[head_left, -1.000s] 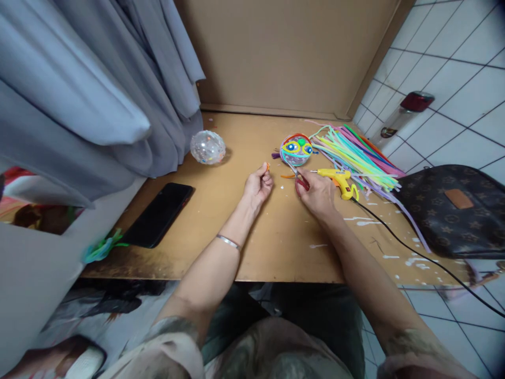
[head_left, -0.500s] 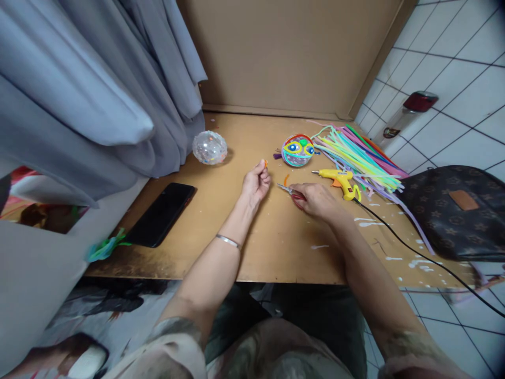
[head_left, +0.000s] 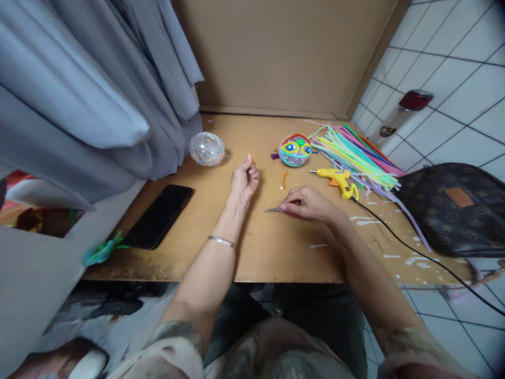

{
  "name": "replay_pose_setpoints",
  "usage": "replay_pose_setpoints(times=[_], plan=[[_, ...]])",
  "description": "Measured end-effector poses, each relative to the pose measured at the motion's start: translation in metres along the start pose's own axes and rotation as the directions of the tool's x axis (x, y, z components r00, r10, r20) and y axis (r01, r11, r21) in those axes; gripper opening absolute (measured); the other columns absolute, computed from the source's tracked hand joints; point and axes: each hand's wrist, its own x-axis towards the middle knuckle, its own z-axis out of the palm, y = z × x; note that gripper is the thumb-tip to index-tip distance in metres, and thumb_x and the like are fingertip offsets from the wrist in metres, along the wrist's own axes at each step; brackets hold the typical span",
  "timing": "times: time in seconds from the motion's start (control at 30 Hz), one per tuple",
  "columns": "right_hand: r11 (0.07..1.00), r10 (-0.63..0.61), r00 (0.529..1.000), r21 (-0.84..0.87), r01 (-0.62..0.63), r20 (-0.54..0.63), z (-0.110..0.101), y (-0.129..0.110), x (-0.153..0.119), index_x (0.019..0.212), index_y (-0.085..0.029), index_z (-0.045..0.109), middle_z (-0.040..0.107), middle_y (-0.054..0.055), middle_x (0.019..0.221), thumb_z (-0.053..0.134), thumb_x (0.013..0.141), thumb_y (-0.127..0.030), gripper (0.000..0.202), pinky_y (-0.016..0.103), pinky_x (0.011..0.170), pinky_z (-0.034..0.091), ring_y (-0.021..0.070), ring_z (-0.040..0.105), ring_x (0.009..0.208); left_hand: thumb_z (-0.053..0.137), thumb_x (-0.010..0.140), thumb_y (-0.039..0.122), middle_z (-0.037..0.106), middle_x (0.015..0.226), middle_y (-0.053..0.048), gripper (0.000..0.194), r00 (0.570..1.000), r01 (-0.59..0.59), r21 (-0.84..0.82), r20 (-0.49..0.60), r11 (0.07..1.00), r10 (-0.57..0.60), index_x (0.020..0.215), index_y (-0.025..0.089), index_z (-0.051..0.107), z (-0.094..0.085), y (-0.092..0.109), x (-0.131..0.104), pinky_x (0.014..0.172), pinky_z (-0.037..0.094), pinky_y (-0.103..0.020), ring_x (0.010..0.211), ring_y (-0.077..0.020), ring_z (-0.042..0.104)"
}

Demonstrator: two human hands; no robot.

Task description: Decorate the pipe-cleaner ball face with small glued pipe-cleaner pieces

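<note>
My left hand [head_left: 245, 180] is pinched closed around a small orange piece of pipe cleaner [head_left: 253, 159], held just above the table. In my right hand [head_left: 306, 203] are small scissors [head_left: 273, 209], their metal blades pointing left; the fingers cover the handles. Beyond that hand lies a short orange strip of pipe cleaner [head_left: 284, 180] on the wood. A round clear ornament [head_left: 295, 151] with a pipe-cleaner face of blue-and-yellow eyes sits behind it. To the left of my left hand stands a plain clear plastic ball [head_left: 207, 149] with small coloured specks.
Right of the face ornament lies a bundle of coloured pipe cleaners [head_left: 355, 152], with a yellow glue gun [head_left: 335, 179] in front, its cord trailing right. A dark bag [head_left: 453, 210] rests at the right edge. A black phone [head_left: 160, 217] lies left, near the grey curtain [head_left: 118, 95].
My right hand has drawn back toward me with the scissors, away from the orange strip on the table. My left hand has shifted slightly left, still pinching the orange piece.
</note>
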Motion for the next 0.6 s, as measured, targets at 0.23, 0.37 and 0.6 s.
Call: replay_pose_setpoints(times=[0.23, 0.37, 0.6], plan=[[0.989, 0.057, 0.962, -0.116, -0.091, -0.268, 0.02, 0.014, 0.008, 0.117, -0.014, 0.077, 0.068, 0.016, 0.113, 0.047, 0.101, -0.027, 0.036, 0.039, 0.092, 0.048, 0.026, 0.063, 0.102, 0.074, 0.088, 0.009, 0.045, 0.053, 0.009, 0.03, 0.999, 0.009, 0.132, 0.046, 0.991, -0.016, 0.067, 0.014, 0.054, 0.006, -0.023, -0.009, 0.04, 0.024, -0.012, 0.039, 0.001, 0.033], [0.951, 0.147, 0.965, -0.237, -0.198, -0.217, 0.035, 0.027, 0.011, 0.137, -0.013, 0.067, 0.064, 0.022, 0.14, 0.053, 0.1, -0.03, 0.043, 0.048, 0.105, 0.043, 0.0344, 0.055, 0.129, 0.084, 0.08, 0.016, 0.043, 0.051, 0.01, 0.032, 0.994, -0.038, 0.239, 0.109, 0.97, 0.013, 0.067, 0.014, 0.055, 0.006, -0.035, -0.014, 0.041, 0.023, -0.013, 0.04, 0.0006, 0.033], [0.99, 0.042, 0.986, 0.142, -0.019, -0.162, 0.033, 0.026, 0.015, 0.078, -0.02, 0.071, 0.073, 0.006, 0.081, 0.051, 0.101, -0.042, 0.038, 0.034, 0.081, 0.048, 0.0201, 0.064, 0.082, 0.089, 0.075, 0.027, 0.043, 0.05, 0.009, 0.037, 0.988, -0.051, 0.338, 0.152, 0.94, -0.001, 0.064, 0.015, 0.056, 0.003, -0.048, -0.016, 0.043, 0.021, -0.016, 0.041, -0.0012, 0.033]])
